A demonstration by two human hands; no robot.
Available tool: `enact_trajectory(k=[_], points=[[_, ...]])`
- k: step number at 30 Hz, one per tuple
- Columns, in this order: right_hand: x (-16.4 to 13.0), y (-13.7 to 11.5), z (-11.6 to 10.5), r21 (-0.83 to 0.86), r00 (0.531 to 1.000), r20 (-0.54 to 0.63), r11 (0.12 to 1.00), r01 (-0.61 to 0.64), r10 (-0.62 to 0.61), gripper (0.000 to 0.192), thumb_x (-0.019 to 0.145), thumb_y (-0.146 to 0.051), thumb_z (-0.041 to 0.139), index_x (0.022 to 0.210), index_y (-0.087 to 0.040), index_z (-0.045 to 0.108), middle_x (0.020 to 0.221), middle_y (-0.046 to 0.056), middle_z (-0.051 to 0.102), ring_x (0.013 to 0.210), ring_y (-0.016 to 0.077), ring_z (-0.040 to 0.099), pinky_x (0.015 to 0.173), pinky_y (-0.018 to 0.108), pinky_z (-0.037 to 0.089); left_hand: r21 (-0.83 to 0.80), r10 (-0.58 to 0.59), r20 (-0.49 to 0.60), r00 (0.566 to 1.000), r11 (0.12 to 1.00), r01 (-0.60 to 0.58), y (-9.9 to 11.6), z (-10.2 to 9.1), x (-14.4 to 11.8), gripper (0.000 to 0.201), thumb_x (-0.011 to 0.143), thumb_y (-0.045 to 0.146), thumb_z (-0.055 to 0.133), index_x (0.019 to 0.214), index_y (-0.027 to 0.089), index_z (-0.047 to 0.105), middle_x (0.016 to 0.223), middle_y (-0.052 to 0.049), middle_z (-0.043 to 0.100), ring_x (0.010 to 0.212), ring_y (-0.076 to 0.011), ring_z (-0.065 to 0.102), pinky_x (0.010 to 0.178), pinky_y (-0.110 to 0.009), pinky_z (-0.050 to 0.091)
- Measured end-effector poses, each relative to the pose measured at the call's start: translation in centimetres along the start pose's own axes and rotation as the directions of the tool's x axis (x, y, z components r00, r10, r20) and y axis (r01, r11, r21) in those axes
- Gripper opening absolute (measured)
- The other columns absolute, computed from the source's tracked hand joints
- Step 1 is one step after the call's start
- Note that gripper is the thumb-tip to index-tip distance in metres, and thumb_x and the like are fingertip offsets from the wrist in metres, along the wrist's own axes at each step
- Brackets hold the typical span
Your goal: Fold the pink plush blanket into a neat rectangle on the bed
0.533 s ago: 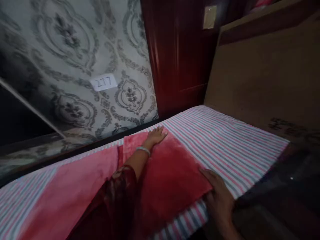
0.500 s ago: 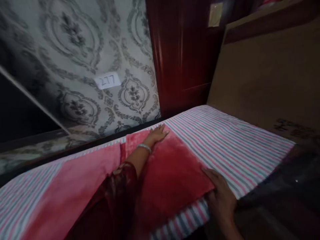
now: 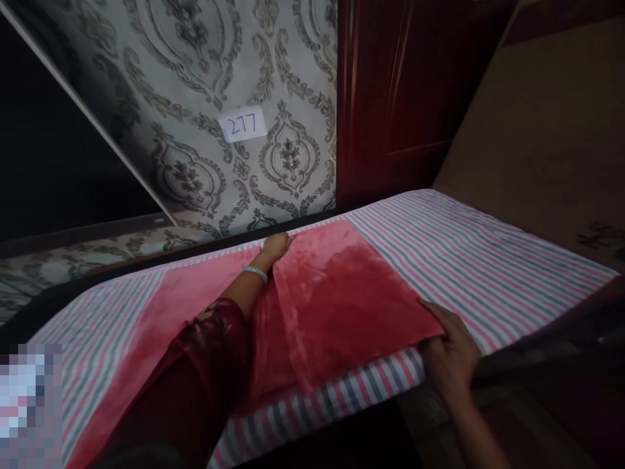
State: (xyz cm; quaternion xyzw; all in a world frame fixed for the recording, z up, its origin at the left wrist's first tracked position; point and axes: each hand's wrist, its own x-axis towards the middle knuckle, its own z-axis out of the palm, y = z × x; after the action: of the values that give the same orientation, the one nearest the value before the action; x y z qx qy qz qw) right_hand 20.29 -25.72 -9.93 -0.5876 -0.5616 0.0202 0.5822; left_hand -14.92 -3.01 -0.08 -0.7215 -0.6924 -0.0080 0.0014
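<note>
A red, plush-looking cloth [image 3: 342, 306] lies on a striped bedcover, its right part folded over in a flap. At the far edge of the flap, my left hand [image 3: 277, 246] is closed on the cloth's corner; a bangle circles that wrist. My right hand [image 3: 452, 352] pinches the near right corner, thumb on top and the other fingers mostly hidden below the edge. Left of the flap, the paler part of the cloth lies flat, partly covered by my left sleeve [image 3: 195, 358].
Pink, grey and white stripes mark the bedcover [image 3: 449, 254]. Behind it stand a patterned wall with a paper label [image 3: 243, 124] reading 277 and a dark red panel [image 3: 390, 98]. A large cardboard sheet or box [image 3: 547, 130] rises at right, a dark screen-like panel [image 3: 58, 143] at left.
My left hand has moved left along the far edge, from lying flat to closed on the cloth's corner. The right hand stays at the near corner. The camera view has shifted.
</note>
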Motion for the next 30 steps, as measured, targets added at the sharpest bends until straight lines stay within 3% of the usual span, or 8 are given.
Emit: enact_trajectory(k=[5,9,13,17,21,25,28,30], points=[[0.1,-0.1,-0.2,0.014,1.0,0.011,1.0,0.004,-0.004,0.052,0.072,-0.013,0.043,0.115,-0.019,0.073,0.111,0.008,0.073,0.104,0.0249,0.067,0.092,0.039,0.051,-0.018,-0.008,-0.023,1.0,1.0,0.008,0.1,0.9,0.3,0.048,0.103,0.046,0.034,0.116,0.015,0.069,0.118,-0.018,0.071,0.112,-0.0287,0.066,0.089,-0.032,0.048],[0.0,0.2,-0.3,0.005,0.998,0.027,0.999,0.05,-0.051,0.053,0.073,-0.013,0.043,0.118,-0.02,0.071,0.112,0.008,0.072,0.104,0.0251,0.067,0.095,0.041,0.051,-0.034,-0.003,0.016,1.0,0.999,0.003,-0.5,-0.6,0.9,0.042,0.102,0.042,0.04,0.112,0.016,0.071,0.117,-0.015,0.072,0.11,-0.0263,0.066,0.088,-0.029,0.049],[0.0,0.5,-0.4,-0.009,0.997,0.042,0.997,0.071,-0.071,0.051,0.075,-0.014,0.044,0.118,-0.021,0.071,0.111,0.008,0.073,0.103,0.0252,0.068,0.093,0.041,0.052,-0.023,-0.009,-0.043,0.999,1.0,0.008,0.2,-2.4,-0.5,0.045,0.1,0.039,0.042,0.133,0.014,0.059,0.133,-0.017,0.064,0.125,-0.0294,0.058,0.101,-0.038,0.044],[0.0,0.6,-0.5,-0.014,0.995,0.042,0.996,0.089,-0.089,0.05,0.076,-0.015,0.044,0.117,-0.02,0.072,0.111,0.008,0.073,0.103,0.0258,0.068,0.093,0.041,0.052,-0.01,0.154,-0.091,0.984,0.988,-0.155,1.8,-2.6,-4.0,0.058,0.099,0.048,0.043,0.151,0.022,0.041,0.156,-0.012,0.044,0.145,-0.0283,0.036,0.119,-0.048,0.022],[0.0,0.7,-0.7,-0.035,0.996,0.037,0.996,0.085,-0.084,0.05,0.075,-0.015,0.044,0.116,-0.021,0.073,0.109,0.007,0.073,0.101,0.0248,0.068,0.091,0.039,0.053,0.028,0.307,-0.054,0.95,0.952,-0.306,1.7,-0.9,-6.7,0.07,0.098,0.058,0.04,0.157,0.022,0.031,0.164,-0.012,0.027,0.152,-0.0299,0.019,0.121,-0.055,0.009],[-0.1,0.9,-0.7,-0.042,0.994,0.052,0.994,0.1,-0.097,0.052,0.074,-0.016,0.044,0.117,-0.021,0.072,0.11,0.007,0.073,0.101,0.0247,0.068,0.092,0.039,0.052,-0.098,0.229,0.021,0.973,0.969,-0.226,0.4,1.3,-7.3,0.07,0.098,0.058,0.04,0.158,0.025,0.027,0.166,-0.011,0.019,0.154,-0.0308,0.01,0.119,-0.059,0.014],[-0.1,1.0,-0.7,-0.046,0.99,0.064,0.991,0.129,-0.126,0.053,0.074,-0.016,0.043,0.118,-0.022,0.072,0.111,0.006,0.074,0.102,0.0242,0.068,0.093,0.038,0.052,-0.329,0.157,-0.024,0.987,0.931,-0.156,-0.3,1.8,-6.6,0.062,0.094,0.052,0.054,0.151,0.031,0.042,0.165,-0.005,0.027,0.154,-0.0272,0.015,0.121,-0.054,0.014],[0.0,1.1,-0.8,-0.061,0.988,0.085,0.989,0.135,-0.13,0.052,0.077,-0.018,0.043,0.121,-0.022,0.071,0.114,0.006,0.073,0.103,0.0245,0.068,0.091,0.037,0.053,-0.43,0.071,-0.069,0.995,0.898,-0.093,-0.7,1.4,-5.8,0.051,0.095,0.045,0.054,0.144,0.028,0.053,0.161,-0.005,0.035,0.152,-0.0246,0.024,0.122,-0.046,0.02]])
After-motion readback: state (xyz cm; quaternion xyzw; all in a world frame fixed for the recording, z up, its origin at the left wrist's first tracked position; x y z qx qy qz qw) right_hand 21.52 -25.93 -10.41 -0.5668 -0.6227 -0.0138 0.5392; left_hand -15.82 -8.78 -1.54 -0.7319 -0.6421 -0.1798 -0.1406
